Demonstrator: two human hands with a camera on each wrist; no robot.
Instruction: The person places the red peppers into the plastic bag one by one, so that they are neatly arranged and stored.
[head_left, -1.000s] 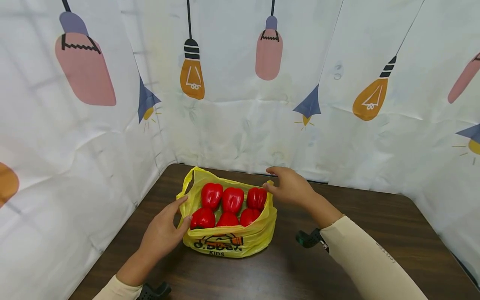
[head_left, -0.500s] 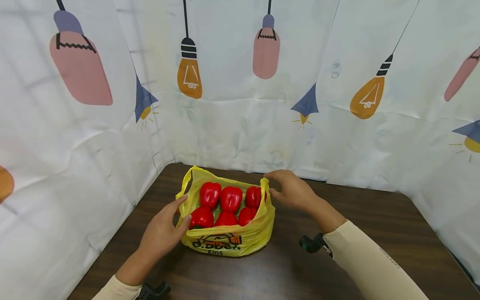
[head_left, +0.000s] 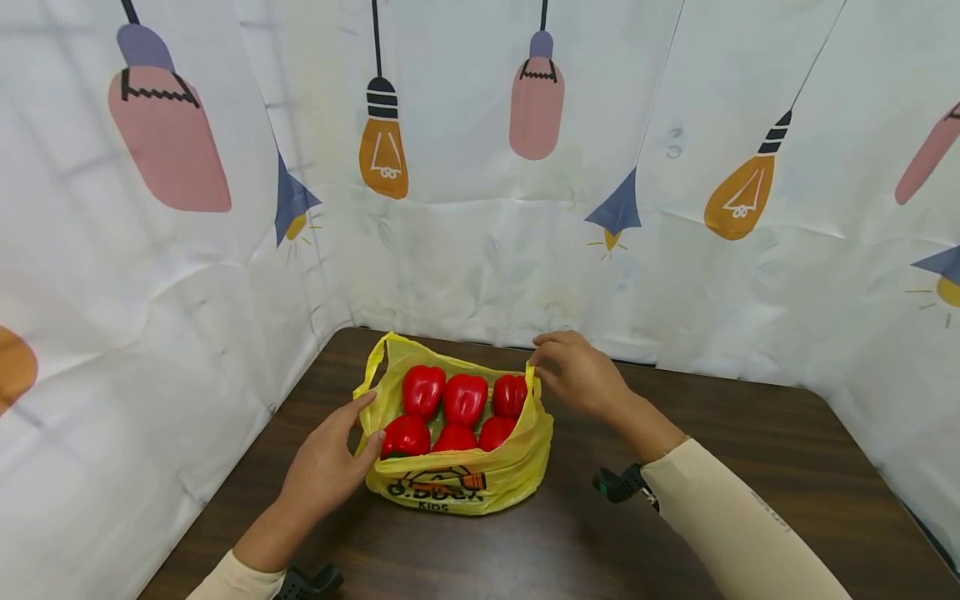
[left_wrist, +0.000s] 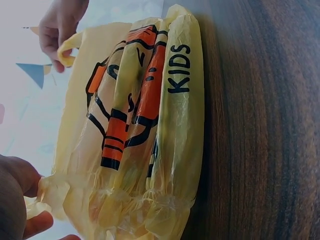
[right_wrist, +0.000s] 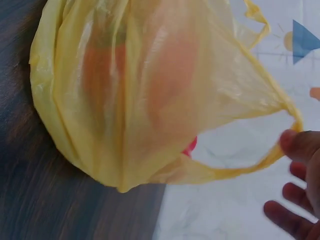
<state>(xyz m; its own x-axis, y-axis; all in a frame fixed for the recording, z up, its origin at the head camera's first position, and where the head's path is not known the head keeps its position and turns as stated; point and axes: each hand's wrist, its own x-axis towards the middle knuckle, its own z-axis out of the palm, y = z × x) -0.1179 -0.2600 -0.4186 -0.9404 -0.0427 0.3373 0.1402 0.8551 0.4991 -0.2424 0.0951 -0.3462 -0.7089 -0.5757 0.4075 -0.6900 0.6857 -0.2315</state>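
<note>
Change: since the frame half a second back, the right hand (head_left: 577,377) has drawn its thumb and fingertips together on the right handle loop of the bag and raised it a little; the left hand has hardly shifted.
Bag: a thin yellow plastic carrier bag (head_left: 457,479) with an orange-and-black print and the word KIDS stands mouth-up on the dark brown wooden table (head_left: 750,467), near its far left corner.
Contents: six glossy red bell peppers (head_left: 465,398) lie in two rows inside, three behind and three in front.
Right hand: pinches the right handle loop (right_wrist: 240,170) at its top, the other fingers loosely curled; the right wrist view shows the loop stretched taut up to the fingertip.
Left hand: the left hand (head_left: 326,467) rests against the bag's left side, thumb and forefinger closed on the crumpled rim there (left_wrist: 50,192).
Key relation: the bag sits between the two hands; its long axis runs left to right, each handle lies on the side of the hand nearest it, and the far left handle loop (head_left: 378,358) stands free beyond the left hand.
Surround: white cloth walls printed with lamp bulbs (head_left: 382,158) enclose the table.
</note>
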